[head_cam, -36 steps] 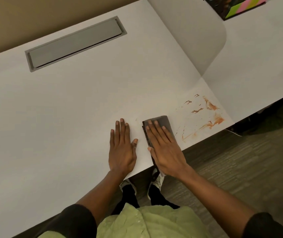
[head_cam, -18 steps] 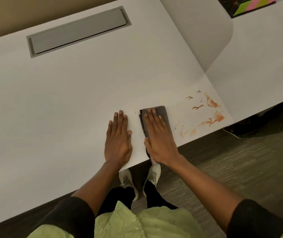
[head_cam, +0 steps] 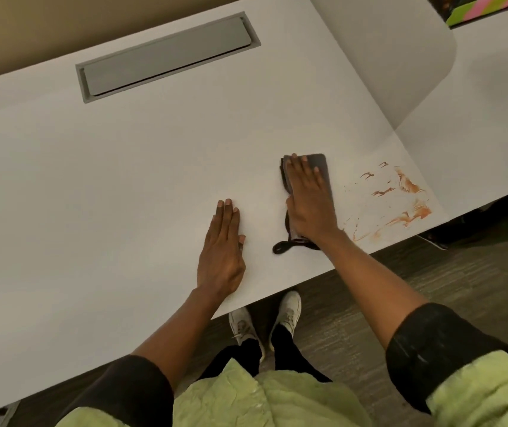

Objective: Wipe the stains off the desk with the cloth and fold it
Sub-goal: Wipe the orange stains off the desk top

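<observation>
A dark grey folded cloth (head_cam: 320,166) lies on the white desk (head_cam: 123,167), with a dark loop (head_cam: 281,246) trailing from its near end. My right hand (head_cam: 308,201) presses flat on the cloth, fingers pointing away from me. Orange-brown stains (head_cam: 407,198) smear the desk to the right of the cloth, near the front edge. My left hand (head_cam: 223,248) rests flat on the bare desk to the left of the cloth, holding nothing.
A grey cable hatch (head_cam: 166,57) is set into the desk at the back. A rounded divider panel (head_cam: 400,57) separates a second desk on the right, where a pink and green striped object (head_cam: 487,7) lies. My shoes (head_cam: 265,315) stand under the desk edge.
My right hand has slid the cloth away from me, farther from the front edge, so its loop now shows. My left hand stays flat on the desk.
</observation>
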### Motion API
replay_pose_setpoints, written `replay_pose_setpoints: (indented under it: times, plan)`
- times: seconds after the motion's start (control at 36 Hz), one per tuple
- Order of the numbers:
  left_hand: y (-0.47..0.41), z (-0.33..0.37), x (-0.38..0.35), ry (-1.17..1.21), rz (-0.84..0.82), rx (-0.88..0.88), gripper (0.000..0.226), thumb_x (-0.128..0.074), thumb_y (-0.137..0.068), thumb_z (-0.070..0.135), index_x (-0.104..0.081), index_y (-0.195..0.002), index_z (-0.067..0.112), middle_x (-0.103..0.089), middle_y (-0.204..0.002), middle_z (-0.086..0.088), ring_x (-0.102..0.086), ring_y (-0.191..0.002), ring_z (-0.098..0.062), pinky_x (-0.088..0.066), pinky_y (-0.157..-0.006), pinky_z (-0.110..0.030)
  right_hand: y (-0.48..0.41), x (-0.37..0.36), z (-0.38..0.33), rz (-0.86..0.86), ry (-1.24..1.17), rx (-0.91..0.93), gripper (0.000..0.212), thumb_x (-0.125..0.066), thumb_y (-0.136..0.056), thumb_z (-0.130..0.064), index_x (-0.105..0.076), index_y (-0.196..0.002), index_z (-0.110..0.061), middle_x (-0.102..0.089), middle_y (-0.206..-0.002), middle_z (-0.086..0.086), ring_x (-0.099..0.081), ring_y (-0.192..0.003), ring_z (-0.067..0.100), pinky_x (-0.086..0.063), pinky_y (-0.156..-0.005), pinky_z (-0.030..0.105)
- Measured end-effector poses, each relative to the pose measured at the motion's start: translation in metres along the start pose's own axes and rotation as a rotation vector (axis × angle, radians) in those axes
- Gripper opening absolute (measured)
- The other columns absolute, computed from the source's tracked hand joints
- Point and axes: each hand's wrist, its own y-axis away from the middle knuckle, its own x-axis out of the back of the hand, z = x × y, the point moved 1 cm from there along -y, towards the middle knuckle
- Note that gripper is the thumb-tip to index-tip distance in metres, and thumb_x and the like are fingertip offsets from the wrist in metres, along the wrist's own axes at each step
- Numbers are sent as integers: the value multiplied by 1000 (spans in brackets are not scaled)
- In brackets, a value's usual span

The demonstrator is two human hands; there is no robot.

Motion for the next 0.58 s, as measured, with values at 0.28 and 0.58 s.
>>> replay_pose_setpoints:
  times: [0.28, 0.58]
  plan:
    - [2, -14, 4, 24, -15, -60, 56, -34, -118, 17, -18, -172, 11, -5, -182, -3, 1, -170, -19, -2, -136, -33, 112, -39, -73, -45, -35, 157, 70, -35, -108, -22, -1, -169, -12, 1, -179, 8, 4, -166, 21, -15, -134, 49]
    - [1, -18, 3, -20, -36, -71, 59, -32, -118, 23, -11, -173, 14, 3, -182, 0, 10, -169, -17, 1, -136, -33, 33, 4, -5, 59, 39, -151, 76, -44, -102, -10, -8, -169, -10, -9, -178, 8, -5, -166, 25, -11, -135, 48]
